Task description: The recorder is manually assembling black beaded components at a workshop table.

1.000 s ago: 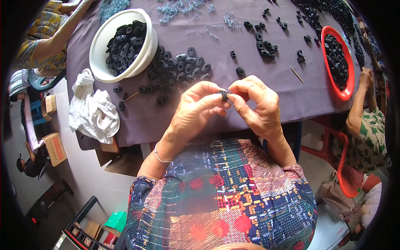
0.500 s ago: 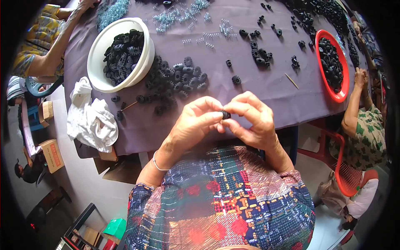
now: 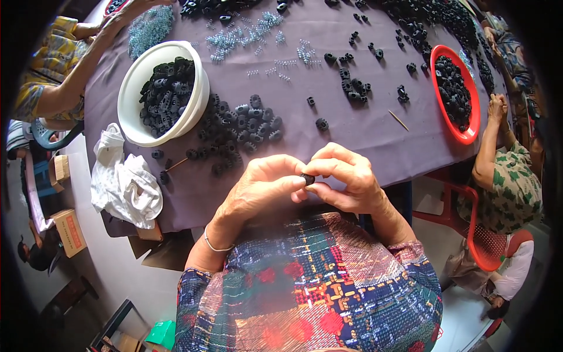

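Just off the table's near edge, my left hand and my right hand meet, fingertips pinched on the same small black plastic cord lock. Fingers cover much of it, so its exact state is hidden. Beyond my left hand lies a loose heap of black ribbed cord lock pieces. One single black piece sits ahead of my hands, with a smaller one behind it. Small metal springs are scattered farther back.
A white bowl full of black pieces stands at left, a red basin of them at right. White cloth hangs over the left table edge. A thin wooden stick lies at right. Other people's arms reach in at both sides.
The view has shifted slightly, so the table sits lower and farther left. Both hands keep their pinch on the cord lock, which looks turned a little.
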Demonstrator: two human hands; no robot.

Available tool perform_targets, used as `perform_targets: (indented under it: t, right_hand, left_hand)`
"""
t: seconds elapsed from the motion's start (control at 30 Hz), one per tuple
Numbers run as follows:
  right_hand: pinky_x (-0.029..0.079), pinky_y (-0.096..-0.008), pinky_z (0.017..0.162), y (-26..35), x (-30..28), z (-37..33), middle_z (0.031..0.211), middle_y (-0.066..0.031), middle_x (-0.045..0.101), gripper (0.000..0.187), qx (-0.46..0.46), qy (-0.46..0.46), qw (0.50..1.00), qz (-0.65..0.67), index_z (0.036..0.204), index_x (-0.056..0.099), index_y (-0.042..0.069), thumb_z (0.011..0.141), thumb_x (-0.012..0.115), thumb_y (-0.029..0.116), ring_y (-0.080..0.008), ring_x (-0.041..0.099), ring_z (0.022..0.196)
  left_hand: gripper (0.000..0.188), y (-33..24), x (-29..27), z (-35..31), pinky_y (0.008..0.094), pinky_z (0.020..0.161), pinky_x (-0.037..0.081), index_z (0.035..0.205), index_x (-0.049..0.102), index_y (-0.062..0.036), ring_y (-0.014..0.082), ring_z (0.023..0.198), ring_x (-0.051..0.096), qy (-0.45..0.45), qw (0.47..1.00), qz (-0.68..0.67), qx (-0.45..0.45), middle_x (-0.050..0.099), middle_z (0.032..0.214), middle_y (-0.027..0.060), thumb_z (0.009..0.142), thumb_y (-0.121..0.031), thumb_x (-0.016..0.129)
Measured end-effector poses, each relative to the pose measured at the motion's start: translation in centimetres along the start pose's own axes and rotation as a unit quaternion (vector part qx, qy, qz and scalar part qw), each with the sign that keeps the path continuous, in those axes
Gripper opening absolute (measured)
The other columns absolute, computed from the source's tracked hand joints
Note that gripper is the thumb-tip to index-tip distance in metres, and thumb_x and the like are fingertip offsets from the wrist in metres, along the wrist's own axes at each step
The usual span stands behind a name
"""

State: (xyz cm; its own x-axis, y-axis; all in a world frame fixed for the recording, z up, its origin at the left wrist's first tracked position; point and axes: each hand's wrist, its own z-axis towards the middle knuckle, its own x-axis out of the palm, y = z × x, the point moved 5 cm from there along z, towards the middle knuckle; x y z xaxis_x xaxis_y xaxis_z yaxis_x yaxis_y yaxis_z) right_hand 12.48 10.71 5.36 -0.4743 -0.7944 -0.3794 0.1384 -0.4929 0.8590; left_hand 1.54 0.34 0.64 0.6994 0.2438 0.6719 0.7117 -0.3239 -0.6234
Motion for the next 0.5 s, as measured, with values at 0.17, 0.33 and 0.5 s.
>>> perform_targets:
  t: [0.17,0.33,0.5]
  right_hand:
    - [0.046,-0.0264,0.062,-1.7,-2.5,2.6,0.083,-0.0078,0.061,0.014,0.025,-0.058,0.995,-0.071,0.093,0.063,-0.002,0.079,0.061,-0.003,-0.0153,0.056,0.069]
    - [0.048,-0.029,0.064,-5.1,-3.2,4.7,0.084,-0.0097,0.058,0.016,0.09,-0.089,0.972,-0.196,0.099,0.062,0.002,0.083,0.061,0.004,-0.0196,0.06,0.07]
    - [0.049,-0.0379,0.068,-5.4,-1.1,5.7,0.087,-0.0097,0.057,0.019,0.095,-0.036,0.901,-0.423,0.095,0.061,0.006,0.081,0.066,0.018,-0.0279,0.06,0.078]
  left_hand:
    - [0.01,0.2,-0.8,0.1,0.0254,0.071,0.049,0.095,0.061,0.0003,0.0115,0.074,0.059,-0.02,0.999,-0.012,0.039,0.064,0.083,0.0062,0.089,-0.008,0.061]
    - [0.009,0.4,-1.5,0.6,0.0259,0.07,0.05,0.095,0.059,-0.0001,0.0126,0.074,0.06,-0.033,0.997,-0.023,0.066,0.064,0.086,0.0082,0.09,-0.008,0.059]
    - [0.01,0.7,-1.8,0.6,0.0259,0.07,0.05,0.097,0.059,0.0,0.0124,0.075,0.06,-0.026,0.997,-0.027,0.069,0.064,0.087,0.0084,0.091,-0.008,0.058]
